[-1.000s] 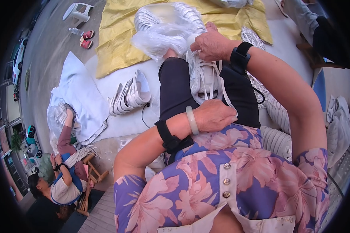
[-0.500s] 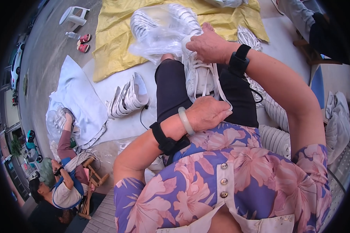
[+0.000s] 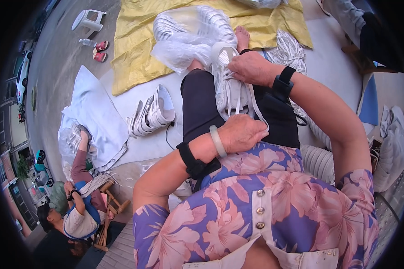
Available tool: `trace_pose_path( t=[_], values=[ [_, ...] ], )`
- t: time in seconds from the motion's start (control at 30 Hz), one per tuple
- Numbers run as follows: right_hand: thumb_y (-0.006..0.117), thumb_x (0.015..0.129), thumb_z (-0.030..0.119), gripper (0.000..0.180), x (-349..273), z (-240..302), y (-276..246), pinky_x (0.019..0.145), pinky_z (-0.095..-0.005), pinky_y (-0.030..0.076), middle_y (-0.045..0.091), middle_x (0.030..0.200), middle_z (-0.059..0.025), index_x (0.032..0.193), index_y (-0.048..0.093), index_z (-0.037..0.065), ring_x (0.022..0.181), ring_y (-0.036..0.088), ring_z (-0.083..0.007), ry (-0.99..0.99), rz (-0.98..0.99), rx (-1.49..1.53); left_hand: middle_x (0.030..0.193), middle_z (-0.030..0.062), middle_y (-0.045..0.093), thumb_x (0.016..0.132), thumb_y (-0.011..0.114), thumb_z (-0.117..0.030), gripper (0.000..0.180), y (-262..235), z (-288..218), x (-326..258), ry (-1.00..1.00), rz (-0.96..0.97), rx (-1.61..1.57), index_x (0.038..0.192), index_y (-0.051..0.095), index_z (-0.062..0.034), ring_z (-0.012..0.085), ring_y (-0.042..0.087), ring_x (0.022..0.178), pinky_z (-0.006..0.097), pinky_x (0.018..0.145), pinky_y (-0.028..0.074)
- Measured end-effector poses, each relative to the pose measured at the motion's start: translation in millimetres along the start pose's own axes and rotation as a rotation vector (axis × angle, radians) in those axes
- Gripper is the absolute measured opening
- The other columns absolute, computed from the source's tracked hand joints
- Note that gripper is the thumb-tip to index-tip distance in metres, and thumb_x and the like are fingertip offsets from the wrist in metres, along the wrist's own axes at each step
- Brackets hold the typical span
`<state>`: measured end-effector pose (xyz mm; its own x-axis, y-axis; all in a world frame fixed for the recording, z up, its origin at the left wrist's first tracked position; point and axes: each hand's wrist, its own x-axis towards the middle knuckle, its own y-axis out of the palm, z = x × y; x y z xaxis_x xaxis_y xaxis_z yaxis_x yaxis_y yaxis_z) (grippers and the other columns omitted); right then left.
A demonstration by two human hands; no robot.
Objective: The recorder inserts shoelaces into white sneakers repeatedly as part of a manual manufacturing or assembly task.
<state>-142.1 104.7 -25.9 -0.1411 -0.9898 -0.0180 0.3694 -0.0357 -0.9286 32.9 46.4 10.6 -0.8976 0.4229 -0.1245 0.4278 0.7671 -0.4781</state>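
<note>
A white lace-up shoe (image 3: 236, 95) lies on my lap between the black-trousered legs. My left hand (image 3: 242, 132) is closed at its near end, with a white shoelace (image 3: 257, 110) pinched between thumb and fingers. From there the lace runs up in a loop to the upper part of the shoe. My right hand (image 3: 255, 68) is bent over the shoe's far part, its fingertips pressed together at the lacing below the perforated patch. What exactly those fingertips grip is too small to make out.
Beyond my knees, a clear plastic bag (image 3: 184, 49) of stacked white shoe parts lies on a yellow sheet (image 3: 134, 58). Another white stack (image 3: 151, 112) stands to the left. Bundled white laces (image 3: 288, 53) lie right. Another person (image 3: 81, 219) sits at far left.
My right hand has shifted slightly right and nearer, from the shoe's far tip down to the lacing, uncovering the perforated patch. My left hand keeps its pinch on the lace.
</note>
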Motion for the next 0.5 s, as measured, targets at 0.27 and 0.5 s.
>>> trace_pose_path(
  t=[0.27, 0.5],
  values=[
    [0.056, 0.068, 0.012, 0.008, 7, 12, 0, 0.051, -0.035, 0.047, 0.054, 0.063, -0.0084, 0.068, 0.056, 0.004, 0.065, 0.06, -0.0222, -0.224, 0.021, -0.377, 0.057, 0.0166, 0.047, 0.084, 0.05, -0.021, 0.024, 4, -1, 0, 0.086, -0.022, 0.039, 0.067, 0.047, -0.0051, 0.037, 0.051, 0.058, 0.043, 0.051, 0.039],
    [0.059, 0.063, 0.012, 0.006, -6, 41, -2, 0.048, -0.0323, 0.045, 0.053, 0.06, -0.004, 0.062, 0.06, 0.006, 0.064, 0.058, -0.0185, -0.272, 0.06, -0.438, 0.058, 0.0158, 0.049, 0.084, 0.05, -0.022, 0.022, 3, 1, -3, 0.063, 0.002, 0.046, 0.068, 0.049, -0.0055, 0.0364, 0.052, 0.059, 0.042, 0.052, 0.04]
  ],
)
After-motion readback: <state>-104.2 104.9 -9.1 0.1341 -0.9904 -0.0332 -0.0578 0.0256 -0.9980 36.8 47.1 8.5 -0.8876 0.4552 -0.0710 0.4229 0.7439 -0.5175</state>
